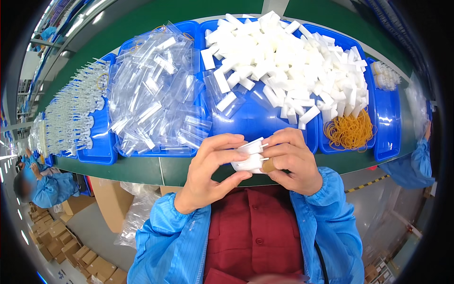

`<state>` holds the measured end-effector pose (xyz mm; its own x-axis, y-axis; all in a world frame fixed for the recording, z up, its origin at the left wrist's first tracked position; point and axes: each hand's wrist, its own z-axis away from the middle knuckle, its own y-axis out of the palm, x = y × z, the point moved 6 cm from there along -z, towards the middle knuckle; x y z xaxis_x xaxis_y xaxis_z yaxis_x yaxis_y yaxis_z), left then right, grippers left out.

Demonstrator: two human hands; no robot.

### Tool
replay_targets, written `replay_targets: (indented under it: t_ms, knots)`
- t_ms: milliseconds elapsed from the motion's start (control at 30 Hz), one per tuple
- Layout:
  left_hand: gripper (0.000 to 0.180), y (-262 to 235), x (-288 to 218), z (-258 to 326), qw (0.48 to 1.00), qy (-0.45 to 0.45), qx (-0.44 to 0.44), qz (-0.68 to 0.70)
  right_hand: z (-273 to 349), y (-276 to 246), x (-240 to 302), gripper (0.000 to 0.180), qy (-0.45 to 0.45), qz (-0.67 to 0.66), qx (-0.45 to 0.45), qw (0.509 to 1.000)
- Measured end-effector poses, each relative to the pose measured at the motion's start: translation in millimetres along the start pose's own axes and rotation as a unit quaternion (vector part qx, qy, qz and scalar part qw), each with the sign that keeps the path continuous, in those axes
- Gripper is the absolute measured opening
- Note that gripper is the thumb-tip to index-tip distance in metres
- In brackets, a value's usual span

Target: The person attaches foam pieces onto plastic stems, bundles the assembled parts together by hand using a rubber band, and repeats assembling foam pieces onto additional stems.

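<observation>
In front of my chest, both hands meet over a small bundle of white pieces. Thin white ends stick out of its right side, but the exact kind of part cannot be made out. My left hand grips the bundle from the left, between thumb and fingers. From the right, my right hand pinches the thin ends, its fingers curled. A tan cover sits on one right fingertip. Just beyond my hands lies a blue tray heaped with white foam blocks.
Clear plastic sleeves fill a blue tray to the left. Farther left stand rows of white plastic parts. Tan rubber bands lie at the right, near a narrow blue tray. Cardboard boxes and co-workers are beyond the green table.
</observation>
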<state>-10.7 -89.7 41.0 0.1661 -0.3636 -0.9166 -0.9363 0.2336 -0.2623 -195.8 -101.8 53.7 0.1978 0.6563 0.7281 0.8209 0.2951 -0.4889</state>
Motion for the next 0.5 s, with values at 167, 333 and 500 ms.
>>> replay_targets:
  t_ms: [167, 333, 500]
  knots:
    - [0.043, 4.4, -3.7, 0.0, 0.998, 0.044, -0.026, -0.028, 12.3, 5.7, -17.7, 0.03, 0.235, -0.256, -0.086, 0.934]
    - [0.041, 5.2, -4.6, -1.1, 0.995, 0.043, -0.02, -0.09, 7.9, 5.8, -22.6, 0.032, 0.188, -0.167, -0.053, 0.966]
    - [0.039, 0.1, 3.0, -2.6, 0.998, -0.016, -0.002, -0.063, 0.8, 8.1, -16.8, 0.027, 0.125, -0.084, -0.041, 0.988]
